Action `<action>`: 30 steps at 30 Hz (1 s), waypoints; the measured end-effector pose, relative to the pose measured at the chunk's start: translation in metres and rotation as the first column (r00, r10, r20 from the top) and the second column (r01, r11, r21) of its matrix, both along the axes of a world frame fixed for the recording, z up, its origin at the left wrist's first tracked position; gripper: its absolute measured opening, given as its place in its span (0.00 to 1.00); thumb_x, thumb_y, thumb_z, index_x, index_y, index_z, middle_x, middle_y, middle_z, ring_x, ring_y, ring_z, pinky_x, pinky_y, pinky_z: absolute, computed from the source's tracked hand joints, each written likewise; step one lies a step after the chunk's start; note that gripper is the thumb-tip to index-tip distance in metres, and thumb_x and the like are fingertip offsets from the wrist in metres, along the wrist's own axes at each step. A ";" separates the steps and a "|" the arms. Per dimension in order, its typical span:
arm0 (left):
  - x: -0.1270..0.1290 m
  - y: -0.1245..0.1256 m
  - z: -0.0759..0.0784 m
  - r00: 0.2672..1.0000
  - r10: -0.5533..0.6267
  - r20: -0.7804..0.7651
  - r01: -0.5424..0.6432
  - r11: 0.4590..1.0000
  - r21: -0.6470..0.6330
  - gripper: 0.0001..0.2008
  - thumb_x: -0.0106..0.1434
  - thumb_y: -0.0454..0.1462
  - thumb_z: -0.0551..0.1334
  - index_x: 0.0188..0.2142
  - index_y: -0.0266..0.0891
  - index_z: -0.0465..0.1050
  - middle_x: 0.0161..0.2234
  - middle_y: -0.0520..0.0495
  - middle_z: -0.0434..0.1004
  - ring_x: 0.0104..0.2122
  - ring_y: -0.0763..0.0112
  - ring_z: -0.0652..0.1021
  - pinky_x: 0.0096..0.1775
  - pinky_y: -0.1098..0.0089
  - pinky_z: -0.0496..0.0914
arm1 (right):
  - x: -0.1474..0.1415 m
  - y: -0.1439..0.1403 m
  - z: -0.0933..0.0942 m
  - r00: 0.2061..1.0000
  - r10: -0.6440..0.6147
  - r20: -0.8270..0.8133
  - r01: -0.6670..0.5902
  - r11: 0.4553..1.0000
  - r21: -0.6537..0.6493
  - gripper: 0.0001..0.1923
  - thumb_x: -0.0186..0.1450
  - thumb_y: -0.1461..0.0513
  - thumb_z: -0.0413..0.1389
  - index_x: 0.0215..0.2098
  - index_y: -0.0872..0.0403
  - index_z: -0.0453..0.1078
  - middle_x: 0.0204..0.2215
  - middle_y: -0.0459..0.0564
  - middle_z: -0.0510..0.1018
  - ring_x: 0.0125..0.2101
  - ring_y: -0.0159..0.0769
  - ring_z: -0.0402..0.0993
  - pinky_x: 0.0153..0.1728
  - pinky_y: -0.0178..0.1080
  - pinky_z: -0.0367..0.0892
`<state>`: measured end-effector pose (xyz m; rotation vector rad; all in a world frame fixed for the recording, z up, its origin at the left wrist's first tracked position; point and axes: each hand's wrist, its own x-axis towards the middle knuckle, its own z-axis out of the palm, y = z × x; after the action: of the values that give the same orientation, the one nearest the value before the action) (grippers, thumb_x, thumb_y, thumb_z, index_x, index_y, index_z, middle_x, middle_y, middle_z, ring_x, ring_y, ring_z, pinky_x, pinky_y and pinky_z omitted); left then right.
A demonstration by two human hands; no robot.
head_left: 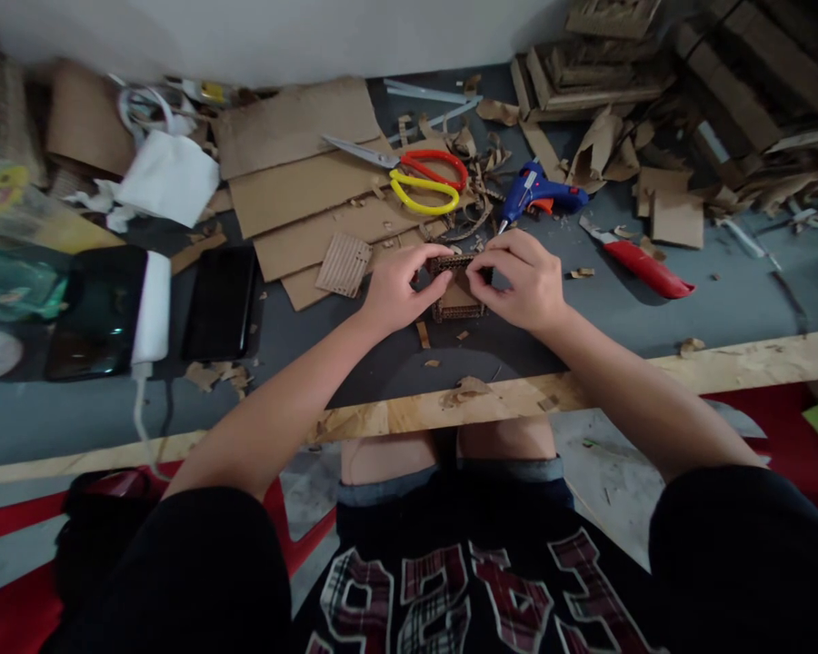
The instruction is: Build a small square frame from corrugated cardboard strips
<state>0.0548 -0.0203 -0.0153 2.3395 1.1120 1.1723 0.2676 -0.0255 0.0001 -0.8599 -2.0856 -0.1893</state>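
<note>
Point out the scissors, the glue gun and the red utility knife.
scissors (428,179): head view, on the red and yellow handles.
glue gun (533,189): head view, on the blue body.
red utility knife (644,268): head view, on the red handle.

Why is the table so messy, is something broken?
Nothing looks broken. Torn cardboard scraps lie scattered over the table around the scissors, glue gun and red knife. Both hands, left hand and right hand, hold a small cardboard box.

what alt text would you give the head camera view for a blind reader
Both hands, left hand and right hand, pinch a small cardboard box on a grey table. Behind it lie scissors, a blue glue gun, a red utility knife and cardboard sheets.
</note>
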 end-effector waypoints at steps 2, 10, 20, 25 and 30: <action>0.000 0.000 0.000 1.000 -0.012 0.003 0.012 1.000 -0.008 0.14 0.68 0.42 0.59 0.49 0.38 0.75 0.43 0.46 0.83 0.28 0.75 0.74 0.33 0.71 0.69 | 0.000 0.000 0.000 1.000 -0.004 -0.006 0.004 1.000 -0.015 0.06 0.64 0.67 0.55 0.32 0.52 0.74 0.33 0.49 0.77 0.33 0.35 0.75 0.33 0.37 0.72; -0.001 -0.001 0.001 1.000 -0.012 0.012 0.012 0.999 -0.049 0.15 0.67 0.41 0.57 0.48 0.38 0.76 0.42 0.45 0.83 0.30 0.72 0.76 0.34 0.70 0.70 | 0.000 -0.001 0.000 1.000 -0.010 0.009 0.010 0.999 -0.044 0.07 0.63 0.67 0.54 0.32 0.52 0.74 0.33 0.49 0.77 0.34 0.35 0.75 0.35 0.37 0.71; -0.001 -0.003 0.001 0.999 0.027 0.046 -0.026 0.999 -0.032 0.14 0.67 0.40 0.56 0.45 0.39 0.77 0.43 0.45 0.83 0.39 0.67 0.80 0.43 0.67 0.73 | -0.001 -0.002 -0.002 1.000 0.011 0.027 -0.009 0.999 -0.050 0.08 0.65 0.65 0.54 0.34 0.50 0.75 0.34 0.48 0.78 0.36 0.35 0.76 0.35 0.37 0.72; -0.002 -0.001 0.001 0.999 0.031 0.038 -0.029 0.998 -0.048 0.15 0.67 0.42 0.55 0.45 0.39 0.77 0.40 0.46 0.83 0.32 0.70 0.78 0.37 0.68 0.72 | 0.000 -0.002 -0.003 0.999 -0.004 0.043 0.006 0.998 -0.062 0.08 0.66 0.64 0.54 0.34 0.50 0.75 0.34 0.49 0.77 0.35 0.35 0.76 0.34 0.37 0.71; -0.001 0.000 -0.001 0.998 0.020 0.051 -0.017 0.998 -0.054 0.13 0.64 0.42 0.57 0.41 0.38 0.77 0.37 0.45 0.82 0.29 0.71 0.75 0.35 0.69 0.71 | 0.000 -0.002 -0.002 0.999 0.035 0.025 -0.034 0.999 -0.020 0.07 0.65 0.65 0.54 0.33 0.50 0.74 0.34 0.48 0.77 0.34 0.34 0.76 0.33 0.36 0.70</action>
<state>0.0540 -0.0200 -0.0166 2.2504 1.1356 1.1876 0.2672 -0.0273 -0.0021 -0.8363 -2.1273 -0.1627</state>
